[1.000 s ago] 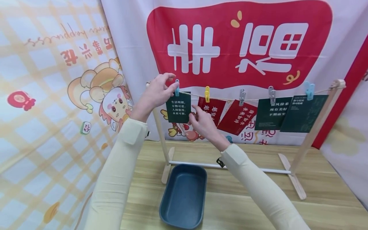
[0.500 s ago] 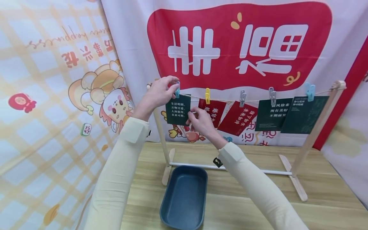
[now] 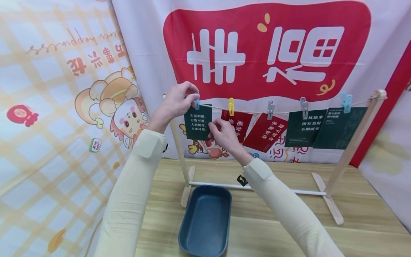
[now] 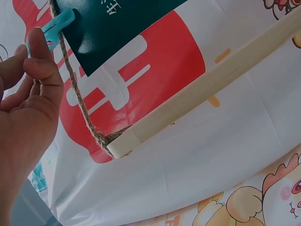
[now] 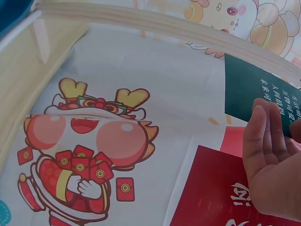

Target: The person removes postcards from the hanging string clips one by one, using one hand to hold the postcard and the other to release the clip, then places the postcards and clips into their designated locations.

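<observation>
With thumb and fingers, my left hand [image 3: 177,101] pinches the top of a light blue clothespin [image 4: 60,28] on the twine [image 4: 75,87]. Below that clothespin hangs a dark green card [image 3: 198,123] with white writing, its upper left corner near the clip. On the card's right edge, my right hand [image 3: 226,135] pinches with thumb and fingers. In the right wrist view the fingers [image 5: 263,136] lie against the card's edge, and the thumb is mostly cut off. Two red cards hang beside it, the nearer one [image 3: 237,123] under a yellow clothespin [image 3: 231,106].
A wooden post [image 3: 180,153] holds the line's left end, another post [image 3: 353,142] its right end. Grey clips [image 3: 270,110] and a blue clip [image 3: 346,102] hold further cards. A blue-grey basin [image 3: 205,219] stands in front on the wooden table [image 3: 273,228].
My right hand has shifted slightly left and its finger and thumb have closed on the green card's edge. My left hand's fingers have come down onto the blue clothespin.
</observation>
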Motion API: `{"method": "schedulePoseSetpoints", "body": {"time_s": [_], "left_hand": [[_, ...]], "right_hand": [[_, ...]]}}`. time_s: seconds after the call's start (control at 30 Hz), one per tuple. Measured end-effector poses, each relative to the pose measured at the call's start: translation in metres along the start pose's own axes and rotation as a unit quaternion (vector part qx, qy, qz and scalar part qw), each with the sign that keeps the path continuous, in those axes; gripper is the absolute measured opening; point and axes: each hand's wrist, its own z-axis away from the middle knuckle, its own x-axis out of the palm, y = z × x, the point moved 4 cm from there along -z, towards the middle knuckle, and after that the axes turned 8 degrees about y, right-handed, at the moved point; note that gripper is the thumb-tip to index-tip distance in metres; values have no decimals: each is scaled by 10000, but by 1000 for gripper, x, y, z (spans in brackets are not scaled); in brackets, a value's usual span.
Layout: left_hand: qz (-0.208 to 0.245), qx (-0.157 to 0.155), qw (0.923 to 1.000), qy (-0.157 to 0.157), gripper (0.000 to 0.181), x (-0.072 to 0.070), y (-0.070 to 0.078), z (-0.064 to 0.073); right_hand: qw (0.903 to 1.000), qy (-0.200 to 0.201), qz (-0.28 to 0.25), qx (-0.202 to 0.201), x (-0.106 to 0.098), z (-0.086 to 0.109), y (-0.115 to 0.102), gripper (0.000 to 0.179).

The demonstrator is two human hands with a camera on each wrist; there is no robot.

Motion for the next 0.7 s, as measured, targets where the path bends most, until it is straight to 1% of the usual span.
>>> {"method": "schedulePoseSetpoints", "body": {"time_s": [0.2, 0.37, 0.53, 0.63, 0.7], "left_hand": [[154, 264, 9977, 612, 25, -4, 0, -1], [320, 453, 9931, 1030, 24, -9, 0, -1], [401, 611, 9884, 1334, 25, -15, 3, -3], [486, 601, 9869, 1414, 27, -19, 6, -3], [580, 537, 9871, 1391, 29, -22, 7, -3]], "right_hand": [[9999, 34, 58, -88, -1, 1, -2, 21], [10000, -36, 49, 9, 0, 4, -2, 20], [9999, -68, 94, 22, -2, 6, -3, 20], [9999, -105, 98, -8, -3, 6, -3, 22], [9998, -145, 128, -9, -3, 7, -3, 22]]}}
